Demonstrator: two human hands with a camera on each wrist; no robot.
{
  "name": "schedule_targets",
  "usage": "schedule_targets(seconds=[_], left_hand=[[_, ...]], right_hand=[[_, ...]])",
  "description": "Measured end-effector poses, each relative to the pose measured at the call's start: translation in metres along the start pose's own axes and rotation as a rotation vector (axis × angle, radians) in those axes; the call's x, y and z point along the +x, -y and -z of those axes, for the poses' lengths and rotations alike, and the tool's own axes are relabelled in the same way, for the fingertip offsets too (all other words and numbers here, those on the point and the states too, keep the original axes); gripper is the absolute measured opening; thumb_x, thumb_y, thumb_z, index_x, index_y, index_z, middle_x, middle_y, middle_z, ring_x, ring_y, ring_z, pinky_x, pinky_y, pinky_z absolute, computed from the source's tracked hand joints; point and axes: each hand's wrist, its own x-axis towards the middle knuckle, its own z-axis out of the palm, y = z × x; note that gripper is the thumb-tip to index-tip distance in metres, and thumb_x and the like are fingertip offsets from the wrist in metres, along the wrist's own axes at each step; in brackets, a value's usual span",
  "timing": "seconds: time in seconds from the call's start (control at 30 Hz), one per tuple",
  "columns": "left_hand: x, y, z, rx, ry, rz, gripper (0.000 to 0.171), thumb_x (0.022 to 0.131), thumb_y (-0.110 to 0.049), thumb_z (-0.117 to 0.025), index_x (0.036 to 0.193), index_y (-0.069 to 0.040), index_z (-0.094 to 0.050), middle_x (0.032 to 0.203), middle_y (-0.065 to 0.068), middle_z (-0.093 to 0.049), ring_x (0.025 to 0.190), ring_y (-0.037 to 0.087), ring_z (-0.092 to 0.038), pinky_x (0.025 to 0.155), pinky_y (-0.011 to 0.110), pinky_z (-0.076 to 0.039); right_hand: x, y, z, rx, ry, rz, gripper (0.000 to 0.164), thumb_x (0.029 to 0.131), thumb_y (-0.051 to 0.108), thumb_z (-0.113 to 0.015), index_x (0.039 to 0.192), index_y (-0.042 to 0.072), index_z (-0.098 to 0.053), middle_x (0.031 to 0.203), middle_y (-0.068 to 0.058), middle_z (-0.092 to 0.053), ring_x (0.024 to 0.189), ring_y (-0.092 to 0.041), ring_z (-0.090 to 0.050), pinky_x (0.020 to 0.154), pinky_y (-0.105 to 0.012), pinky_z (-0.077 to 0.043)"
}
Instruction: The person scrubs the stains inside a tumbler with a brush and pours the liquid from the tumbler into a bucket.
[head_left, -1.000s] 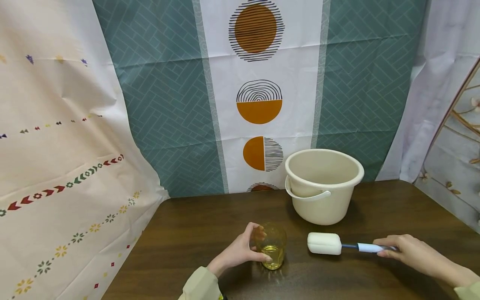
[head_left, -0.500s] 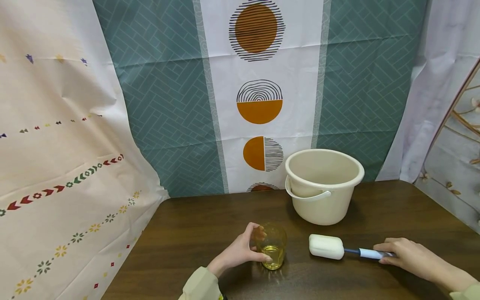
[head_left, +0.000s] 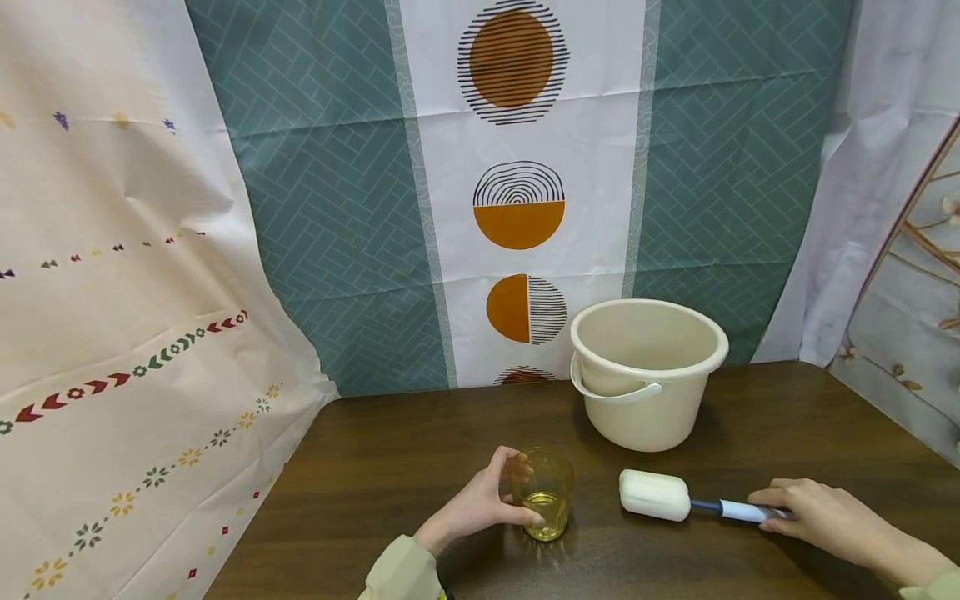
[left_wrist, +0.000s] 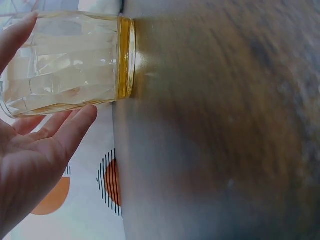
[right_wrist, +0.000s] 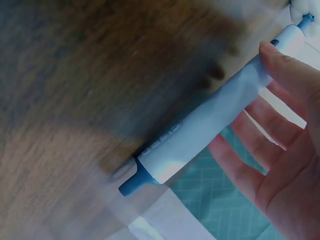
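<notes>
An amber-tinted drinking glass (head_left: 546, 517) stands upright on the dark wooden table. My left hand (head_left: 480, 498) holds it from the left, thumb on the near side and fingers on the far side. In the left wrist view the thumb and fingers lie along opposite walls of the glass (left_wrist: 70, 62). To the right lies a sponge bottle brush (head_left: 654, 495), its white foam head pointing left toward the glass. My right hand (head_left: 832, 517) holds its pale blue handle near the end. The right wrist view shows thumb and fingers on either side of the handle (right_wrist: 215, 110).
A cream bucket (head_left: 648, 417) with its handle hanging down stands behind the brush. Patterned cloth (head_left: 337, 208) hangs along the table's back edge, with a cream cloth (head_left: 135, 375) on the left and a floral one (head_left: 915, 317) on the right.
The brush head has shifted slightly right and toward me, so the brush lies at more of a slant. My right hand has moved a little nearer with it. Left hand and glass have stayed put.
</notes>
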Motion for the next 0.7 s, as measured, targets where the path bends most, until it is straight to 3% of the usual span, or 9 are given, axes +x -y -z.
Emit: schedule_targets(seconds=[0.33,0.57,0.7], left_hand=[[0.000,-0.001,0.000,-0.013,-0.002,0.002,0.064,0.073,-0.020,-0.077,0.119,-0.007,-0.034,0.115,0.007,-0.048,0.106,0.021,-0.048,0.078,0.032,-0.043],[0.000,-0.002,0.000,-0.022,-0.002,0.000,0.065,0.073,-0.019,-0.077,0.120,-0.007,-0.034,0.115,0.007,-0.048,0.107,0.022,-0.048,0.078,0.032,-0.043],[-0.001,-0.001,0.000,-0.021,-0.001,0.002,0.066,0.073,-0.019,-0.077,0.121,-0.006,-0.034,0.115,0.008,-0.049,0.107,0.022,-0.048,0.078,0.032,-0.043]], right_hand=[[0.000,0.006,0.001,-0.074,-0.026,-0.057,0.041,0.074,0.048,-0.067,0.096,0.014,-0.067,0.077,0.021,-0.044,0.061,0.003,-0.041,0.045,-0.027,-0.034],[0.009,0.020,0.015,-0.151,-0.209,-0.087,0.039,0.076,0.048,-0.066,0.100,0.017,-0.067,0.085,0.018,-0.052,0.069,0.000,-0.050,0.049,-0.029,-0.041],[0.018,0.023,0.032,-0.134,-0.281,-0.136,0.034,0.080,0.040,-0.065,0.104,0.016,-0.066,0.090,0.011,-0.057,0.077,-0.011,-0.057,0.052,-0.035,-0.044]])
